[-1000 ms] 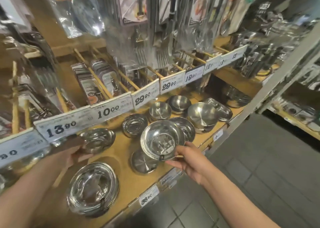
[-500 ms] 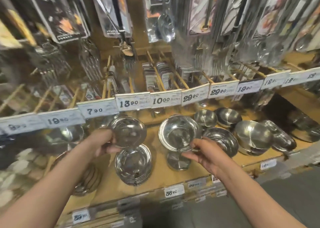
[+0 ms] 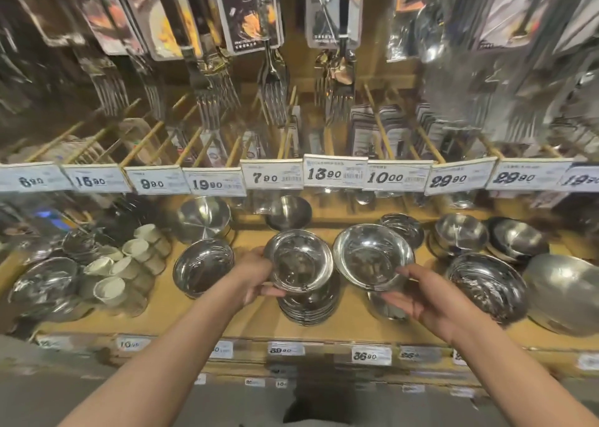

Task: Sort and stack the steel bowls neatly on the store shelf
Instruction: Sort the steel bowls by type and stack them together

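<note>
now each hand's grip (image 3: 256, 276) (image 3: 424, 297) pinches a steel bowl's (image 3: 299, 259) (image 3: 372, 256) near rim.

The left hand (image 3: 256, 274) has carried its small round steel bowl (image 3: 299, 261) rightward over the stack of steel bowls (image 3: 308, 306) near the wooden shelf's (image 3: 227, 316) front edge

held bowl (image 3: 299, 261) above stack (image 3: 308, 306), left of second bowl (image 3: 372, 256)
</note>
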Demonstrator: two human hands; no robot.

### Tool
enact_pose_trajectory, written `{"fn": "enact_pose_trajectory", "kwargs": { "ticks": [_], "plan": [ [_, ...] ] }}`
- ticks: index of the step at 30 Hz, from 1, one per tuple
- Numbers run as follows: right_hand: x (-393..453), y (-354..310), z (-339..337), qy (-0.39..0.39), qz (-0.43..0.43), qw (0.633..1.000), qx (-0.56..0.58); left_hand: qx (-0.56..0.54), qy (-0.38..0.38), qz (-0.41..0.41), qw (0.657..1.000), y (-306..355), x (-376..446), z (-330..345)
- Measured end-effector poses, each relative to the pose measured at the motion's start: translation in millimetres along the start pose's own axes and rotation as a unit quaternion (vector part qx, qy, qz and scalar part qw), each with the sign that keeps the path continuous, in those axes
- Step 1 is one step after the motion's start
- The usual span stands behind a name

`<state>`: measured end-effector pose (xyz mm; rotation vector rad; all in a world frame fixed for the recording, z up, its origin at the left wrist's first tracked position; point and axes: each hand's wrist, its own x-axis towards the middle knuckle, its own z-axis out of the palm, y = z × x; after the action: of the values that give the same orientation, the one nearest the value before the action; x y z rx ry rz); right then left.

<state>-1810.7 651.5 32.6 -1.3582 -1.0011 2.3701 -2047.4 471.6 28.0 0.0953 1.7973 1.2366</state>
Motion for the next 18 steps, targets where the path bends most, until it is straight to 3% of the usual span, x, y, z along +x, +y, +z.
{"fn": "enact_pose_trajectory", "kwargs": {
  "ticks": [18],
  "plan": [
    [-4.2, 1.5, 7.5, 0.006, -0.017, 1.0, -0.006, 0.158, 0.081, 0.064, 0.982, -20.0, 24.2, 3.4]
  ]
}}
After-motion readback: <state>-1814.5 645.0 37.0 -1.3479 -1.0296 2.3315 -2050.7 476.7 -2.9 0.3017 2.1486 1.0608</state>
